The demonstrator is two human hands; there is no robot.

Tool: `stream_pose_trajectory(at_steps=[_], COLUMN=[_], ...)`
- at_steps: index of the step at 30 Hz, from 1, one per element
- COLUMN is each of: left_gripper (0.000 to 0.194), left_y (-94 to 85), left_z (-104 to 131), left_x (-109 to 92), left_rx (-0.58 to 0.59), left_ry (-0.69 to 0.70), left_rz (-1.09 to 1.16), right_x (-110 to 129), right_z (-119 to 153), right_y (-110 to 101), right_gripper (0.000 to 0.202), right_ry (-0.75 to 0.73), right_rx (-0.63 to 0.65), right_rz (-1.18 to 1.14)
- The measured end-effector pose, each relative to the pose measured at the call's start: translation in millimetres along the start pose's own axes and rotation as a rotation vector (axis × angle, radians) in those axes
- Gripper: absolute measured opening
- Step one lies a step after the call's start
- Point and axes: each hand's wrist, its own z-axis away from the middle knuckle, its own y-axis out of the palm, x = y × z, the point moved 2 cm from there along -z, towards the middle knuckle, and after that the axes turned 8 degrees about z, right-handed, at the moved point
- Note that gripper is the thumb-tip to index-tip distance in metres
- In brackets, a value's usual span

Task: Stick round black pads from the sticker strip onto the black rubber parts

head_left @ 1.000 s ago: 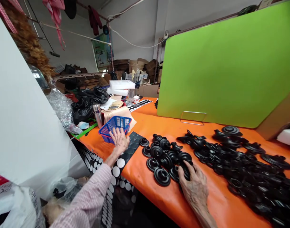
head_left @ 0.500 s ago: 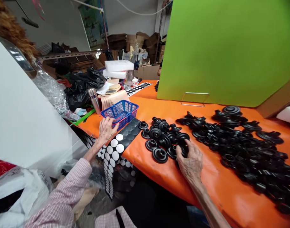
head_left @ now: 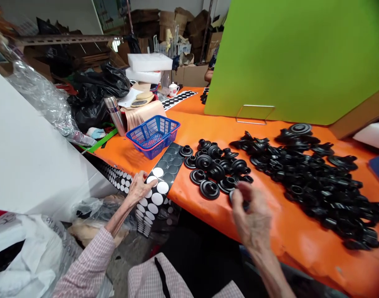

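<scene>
A sheet of round white stickers [head_left: 162, 187] hangs over the table's front edge, its upper part dark where discs are gone. My left hand [head_left: 138, 189] is at the sheet's left side, thumb and fingertips pinched on its edge by a white disc. My right hand [head_left: 255, 215], slightly blurred, hovers over the front of the orange table, thumb and fingers apart. Just beyond its fingertips lies a small group of black round flanged parts [head_left: 209, 189], each with a raised hub. One of them is partly hidden behind the right thumb. I see nothing held in that hand.
A larger heap of black parts [head_left: 322, 194] covers the right of the orange table [head_left: 204, 219]. Blue basket [head_left: 152, 142], steel flask [head_left: 114, 116] and brown paper stack [head_left: 146, 116] stand left. A green board [head_left: 288, 62] rises behind; a white panel [head_left: 37, 145] flanks the left.
My left hand has moved from the blue basket down to the sticker sheet's edge. My right hand has drawn back from the black parts and opened. The view has tilted down.
</scene>
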Motion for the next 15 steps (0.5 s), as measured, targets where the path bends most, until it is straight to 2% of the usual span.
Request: stream_pose_trajectory(at_steps=[2,4,7,9,12,15], left_gripper=[0.046,0.048,0.051,0.051,0.047,0.041], left_y=[2.3,5.1,8.3,10.4,15.1,20.8], left_z=[4,9,15,17,18,21], left_x=[-2,-6,-14,-17,-17,-13], left_rx=[0.130,0.290,0.485,0.564,0.627,0.642], left_ry=[-0.063,-0.115,-0.192,-0.243,-0.290,-0.303], left_rz=[0.144,0.289,0.452,0.534,0.621,0.658], right_x=[31,55,71,73,72,72], right_z=[30,56,78,83,85,79], right_y=[21,48,79,88,88,84], right_gripper=[0.027,0.029,0.035,0.036,0.032,0.029], right_ry=[-0.018,-0.064,-0.061,-0.049,-0.083,-0.140], right_rx=[0.238,0.376,0.337,0.301,0.300,0.234], right_rz=[-0.191,-0.309,-0.299,-0.274,-0.248,-0.136])
